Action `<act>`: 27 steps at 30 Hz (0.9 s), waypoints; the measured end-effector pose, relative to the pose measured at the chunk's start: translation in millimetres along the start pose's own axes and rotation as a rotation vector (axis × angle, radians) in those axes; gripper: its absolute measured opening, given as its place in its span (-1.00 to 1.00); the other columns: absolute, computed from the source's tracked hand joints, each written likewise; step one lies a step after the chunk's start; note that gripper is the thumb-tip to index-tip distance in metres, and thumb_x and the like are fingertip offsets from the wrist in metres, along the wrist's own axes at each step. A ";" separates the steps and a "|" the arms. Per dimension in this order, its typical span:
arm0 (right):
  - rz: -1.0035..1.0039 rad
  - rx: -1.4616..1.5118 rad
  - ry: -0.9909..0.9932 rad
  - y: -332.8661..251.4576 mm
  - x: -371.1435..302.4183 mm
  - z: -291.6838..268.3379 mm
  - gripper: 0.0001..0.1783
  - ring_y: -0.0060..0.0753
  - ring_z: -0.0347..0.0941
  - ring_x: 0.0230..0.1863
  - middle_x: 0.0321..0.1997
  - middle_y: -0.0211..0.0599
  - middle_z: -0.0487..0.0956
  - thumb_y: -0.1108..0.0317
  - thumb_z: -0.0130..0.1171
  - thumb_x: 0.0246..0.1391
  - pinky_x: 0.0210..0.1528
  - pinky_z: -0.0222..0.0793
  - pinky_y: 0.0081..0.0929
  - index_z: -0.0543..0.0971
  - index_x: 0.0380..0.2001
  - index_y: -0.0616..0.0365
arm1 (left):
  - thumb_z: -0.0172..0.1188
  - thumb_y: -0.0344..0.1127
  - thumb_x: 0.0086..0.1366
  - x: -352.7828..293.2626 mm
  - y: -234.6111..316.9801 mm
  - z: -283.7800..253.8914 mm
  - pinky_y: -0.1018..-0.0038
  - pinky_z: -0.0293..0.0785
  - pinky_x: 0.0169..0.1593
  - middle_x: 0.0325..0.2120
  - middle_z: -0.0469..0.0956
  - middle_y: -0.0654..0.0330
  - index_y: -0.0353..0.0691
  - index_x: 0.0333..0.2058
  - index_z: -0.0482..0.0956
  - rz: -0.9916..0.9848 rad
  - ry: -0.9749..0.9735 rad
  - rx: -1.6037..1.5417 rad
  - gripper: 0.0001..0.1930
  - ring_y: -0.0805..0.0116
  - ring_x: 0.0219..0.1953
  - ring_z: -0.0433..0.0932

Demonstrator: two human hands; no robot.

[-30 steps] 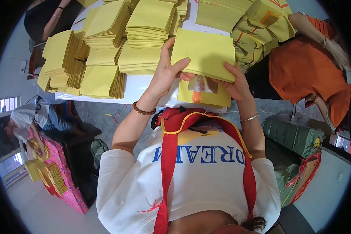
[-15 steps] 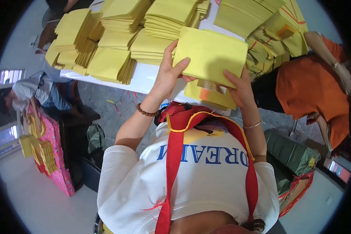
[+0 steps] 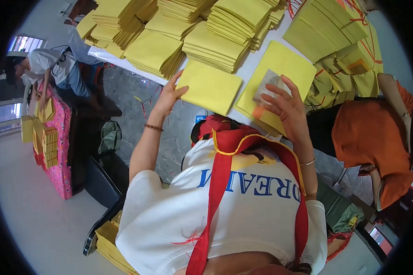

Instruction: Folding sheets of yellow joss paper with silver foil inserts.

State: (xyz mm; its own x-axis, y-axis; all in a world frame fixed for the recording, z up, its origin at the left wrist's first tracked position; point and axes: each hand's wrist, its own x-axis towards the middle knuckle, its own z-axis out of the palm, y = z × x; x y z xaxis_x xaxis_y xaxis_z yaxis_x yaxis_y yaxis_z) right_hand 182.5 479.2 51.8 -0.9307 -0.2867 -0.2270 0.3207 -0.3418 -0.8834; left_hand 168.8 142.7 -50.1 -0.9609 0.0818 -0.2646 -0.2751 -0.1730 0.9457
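Observation:
My left hand (image 3: 168,97) grips the left edge of a flat stack of yellow paper (image 3: 211,87), its thumb on top. The stack hangs over the table's front edge, just before the piles. My right hand (image 3: 289,103) is open, fingers spread and apart from that stack. It is above a larger yellow paper piece (image 3: 287,62) lying at the table's edge. A translucent greyish patch (image 3: 267,83) and an orange patch (image 3: 258,111) show on that piece, partly hidden by my fingers.
Several piles of folded yellow paper (image 3: 215,43) cover the white table (image 3: 151,75). Bundles tied with red string (image 3: 337,75) lie at the right. A person in orange (image 3: 367,133) stands close on the right. A black chair (image 3: 101,183) and a pink-covered table (image 3: 62,146) are at the left.
My hands have moved apart. The left hand has carried the yellow paper stack leftward, and the right hand has let go of it, fingers spread. The larger yellow piece is now more exposed.

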 end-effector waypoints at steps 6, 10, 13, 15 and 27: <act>-0.025 -0.021 0.034 -1.4 -3.5 -7.0 -0.56 -0.27 0.43 0.00 0.02 -0.09 0.42 0.41 -0.03 0.18 -0.01 0.41 -0.39 0.25 0.13 0.17 | 0.10 -0.51 0.15 28.3 -7.1 -16.0 0.54 0.42 -0.21 -0.22 0.50 0.08 -0.16 0.22 0.13 -0.027 0.065 0.296 -0.36 0.45 -0.26 0.48; -0.027 -0.034 0.059 2.8 -6.4 -9.6 -0.59 -0.29 0.43 -0.01 -0.02 -0.11 0.45 0.42 -0.02 0.17 -0.03 0.41 -0.42 0.28 0.10 0.20 | 0.14 -0.44 0.11 36.1 -16.3 -21.4 0.37 0.46 -0.24 -0.23 0.51 0.03 -0.14 0.19 0.17 0.075 0.141 0.725 -0.37 0.17 -0.30 0.52; -0.010 -0.037 0.107 2.6 -7.7 -10.9 -0.60 -0.31 0.43 -0.03 -0.04 -0.12 0.46 0.41 -0.03 0.18 -0.04 0.41 -0.44 0.29 0.09 0.22 | 0.16 -0.38 0.07 29.2 -22.4 -9.2 0.23 0.45 -0.24 -0.17 0.48 -0.01 -0.10 0.17 0.19 0.257 0.267 1.201 -0.36 0.00 -0.23 0.49; -0.018 -0.022 0.112 4.0 -7.3 -15.8 -0.60 -0.32 0.43 -0.04 -0.04 -0.12 0.46 0.41 -0.02 0.18 -0.05 0.41 -0.45 0.29 0.09 0.22 | 0.16 -0.34 0.06 18.3 -15.4 6.9 0.17 0.44 -0.23 -0.13 0.45 -0.02 -0.08 0.16 0.20 0.345 0.335 1.452 -0.36 -0.06 -0.17 0.46; -0.034 -0.006 0.115 3.9 -2.7 -23.9 -0.61 -0.35 0.44 -0.05 -0.04 -0.15 0.47 0.40 -0.03 0.18 -0.12 0.41 -0.50 0.31 0.07 0.21 | 0.06 0.19 0.13 12.7 -24.0 73.2 -0.17 -0.11 0.18 0.21 0.15 0.00 0.13 0.16 0.30 0.700 -0.119 1.554 -0.37 -0.09 0.26 0.02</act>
State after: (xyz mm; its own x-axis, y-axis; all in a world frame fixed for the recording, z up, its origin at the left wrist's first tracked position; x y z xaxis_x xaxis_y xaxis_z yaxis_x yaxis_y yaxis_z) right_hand 182.0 500.0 39.2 -0.9551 -0.1701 -0.2425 0.2882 -0.3443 -0.8935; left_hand 165.4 219.8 -62.4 -0.8483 0.4919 0.1961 0.5231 0.8360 0.1657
